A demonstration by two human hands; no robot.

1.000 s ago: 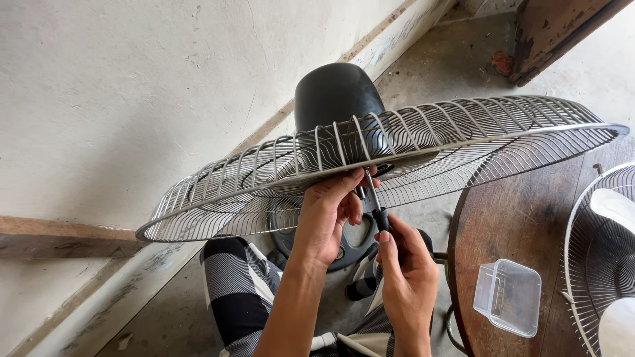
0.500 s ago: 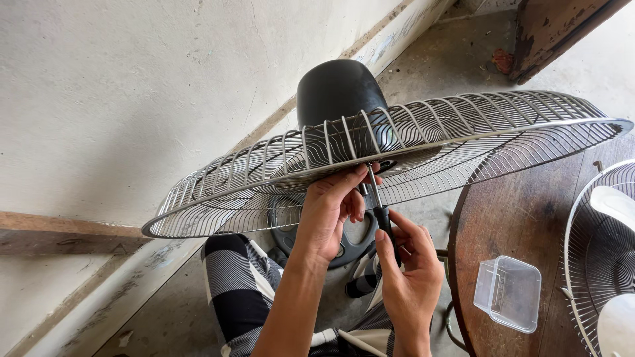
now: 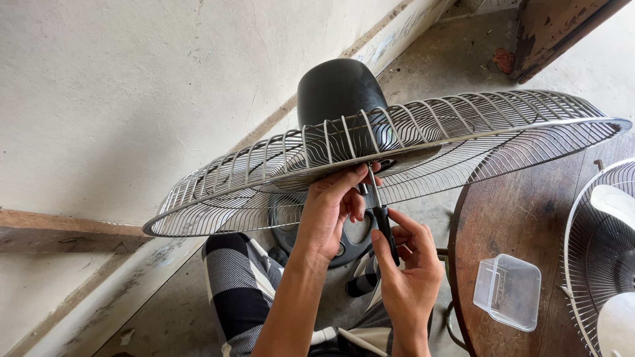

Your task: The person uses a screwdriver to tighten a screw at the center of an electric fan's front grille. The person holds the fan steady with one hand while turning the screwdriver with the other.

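Slightly raised since earlier, wire fan guard [image 3: 423, 152] at frame centre; left hand [image 3: 334, 208] steadies its rim, fingers curled on it, while right hand [image 3: 407, 274] clamps screwdriver [image 3: 382, 221] upward.

Looks like a rough home repair spot. Bare concrete floor [image 3: 430, 59] and stained plaster wall [image 3: 132, 86] are showing; fan cages [image 3: 595, 258] are lying on a worn wooden table [image 3: 516, 225].

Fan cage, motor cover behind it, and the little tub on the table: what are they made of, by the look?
Fan cage: thin metal wire, bright silvery finish, likely plated or painted; the ribs glint. Motor cover: smooth black dome with a soft sheen, probably moulded plastic. Tub: clear plastic, the round wooden table shows through it. Screwdriver in the right hand: shiny metal shaft, black handle; the left hand steadies the cage.
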